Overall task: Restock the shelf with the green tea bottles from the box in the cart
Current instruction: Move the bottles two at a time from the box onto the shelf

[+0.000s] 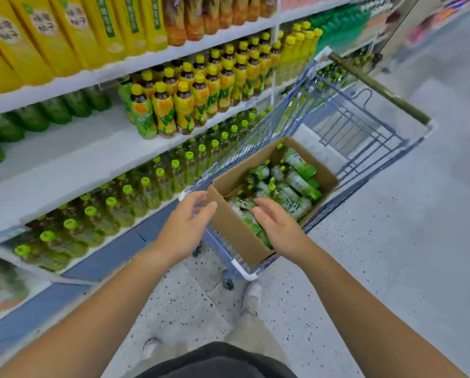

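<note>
— So, can any writing be read?
— Hardly. The yellow cartons (37, 36) in the upper left of the frame carry dark Chinese characters on a pale patch, too soft to read for sure. The yellow-capped bottles (183, 107) at upper centre show orange and green labels, with no legible brand.
— And the green tea bottles (299, 170)?
— They lie on their sides in the open cardboard box (228, 225), which sits in the wire cart (378, 137) at centre right. Their white and green labels bear small dark marks I cannot make out.
— Where are the hands?
— The left hand (186, 222) is at the box's near left corner, fingers loosely spread, holding nothing; whether a fingertip touches the cardboard I cannot tell. The right hand (276, 227) is above the bottles at the near end of the box, fingers straight and relaxed, gripping nothing.
— The shelf (73, 159)?
— Its middle board at left centre is partly bare, with green-capped bottles (127, 197) standing in rows on the board beneath.
</note>
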The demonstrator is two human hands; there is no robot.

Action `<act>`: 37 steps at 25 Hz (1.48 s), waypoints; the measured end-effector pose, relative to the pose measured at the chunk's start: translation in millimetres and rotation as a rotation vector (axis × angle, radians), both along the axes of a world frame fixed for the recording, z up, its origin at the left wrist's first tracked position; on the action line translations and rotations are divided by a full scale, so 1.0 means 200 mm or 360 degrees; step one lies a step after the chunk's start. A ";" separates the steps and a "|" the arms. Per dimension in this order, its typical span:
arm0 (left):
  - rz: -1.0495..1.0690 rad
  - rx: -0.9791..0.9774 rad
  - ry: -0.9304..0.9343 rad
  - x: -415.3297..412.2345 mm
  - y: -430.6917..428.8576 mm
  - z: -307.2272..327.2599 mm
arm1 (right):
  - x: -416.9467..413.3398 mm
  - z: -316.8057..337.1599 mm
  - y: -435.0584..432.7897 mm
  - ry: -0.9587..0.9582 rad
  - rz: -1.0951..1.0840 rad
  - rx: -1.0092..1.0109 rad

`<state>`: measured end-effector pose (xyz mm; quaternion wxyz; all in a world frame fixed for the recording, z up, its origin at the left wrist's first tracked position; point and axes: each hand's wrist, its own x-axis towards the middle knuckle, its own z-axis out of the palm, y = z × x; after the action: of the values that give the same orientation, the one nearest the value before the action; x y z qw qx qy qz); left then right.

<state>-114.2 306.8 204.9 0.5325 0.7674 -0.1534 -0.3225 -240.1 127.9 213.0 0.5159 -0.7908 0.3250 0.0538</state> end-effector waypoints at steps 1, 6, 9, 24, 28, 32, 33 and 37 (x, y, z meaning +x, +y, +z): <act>-0.0019 0.0014 0.0025 -0.01 -0.09 -0.03 | -0.01 -0.02 -0.10 0.0027 0.0028 0.0011; -0.0062 0.0093 0.0190 -0.06 -0.59 -0.21 | -0.01 -0.11 -0.65 0.0200 0.0170 0.0020; -0.0072 0.0160 0.0251 -0.06 -0.87 -0.36 | 0.04 -0.25 -0.93 0.0322 0.0270 -0.0007; -0.0095 0.0549 0.0643 0.12 -1.64 -1.32 | 0.28 -1.14 -1.53 0.0861 0.0345 -0.0370; -0.0196 0.0514 0.0627 0.08 -1.75 -1.48 | 0.32 -1.24 -1.57 0.0953 0.0245 -0.0547; -0.0521 0.0555 0.0669 -0.02 -1.74 -1.51 | 0.37 -1.28 -1.63 0.0998 0.0455 -0.0541; -0.0680 0.0675 0.0563 -0.07 -1.74 -1.52 | 0.40 -1.28 -1.63 0.0976 0.0527 -0.0427; -0.0779 0.0835 0.0131 -0.18 -1.77 -1.56 | 0.54 -1.35 -1.62 0.0984 0.0741 -0.0221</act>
<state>-149.6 -46.4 -107.5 0.2302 0.8049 -0.2231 -0.4994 -131.6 -196.2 -57.8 0.3128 -0.8229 0.2799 0.3829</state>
